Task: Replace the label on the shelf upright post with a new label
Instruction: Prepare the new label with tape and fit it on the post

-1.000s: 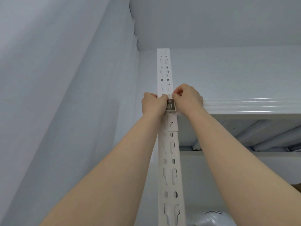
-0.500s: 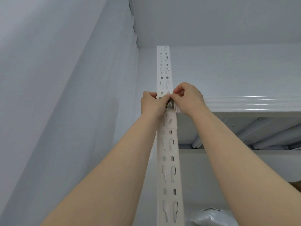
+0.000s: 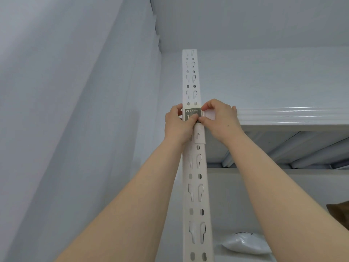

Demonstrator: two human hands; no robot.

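Observation:
A white slotted upright post (image 3: 194, 182) runs up the middle of the view. A dark grey label (image 3: 191, 111) with white print sits on its face, level with the top shelf. My left hand (image 3: 176, 125) wraps the post's left edge, and its thumb presses on the label's lower part. My right hand (image 3: 220, 120) is at the label's right edge, its thumb and forefinger pinching the lower right corner. The lower half of the label is hidden by my fingers.
The white top shelf (image 3: 294, 118) extends right from the post, with its ribbed underside below. A white plastic bag (image 3: 245, 244) lies on a lower shelf. A brown object (image 3: 340, 214) shows at the right edge. Grey walls close in on the left.
More of the label's top, with its white logo line, now shows above my fingers. Both hands stay at the label, and the view has shifted slightly.

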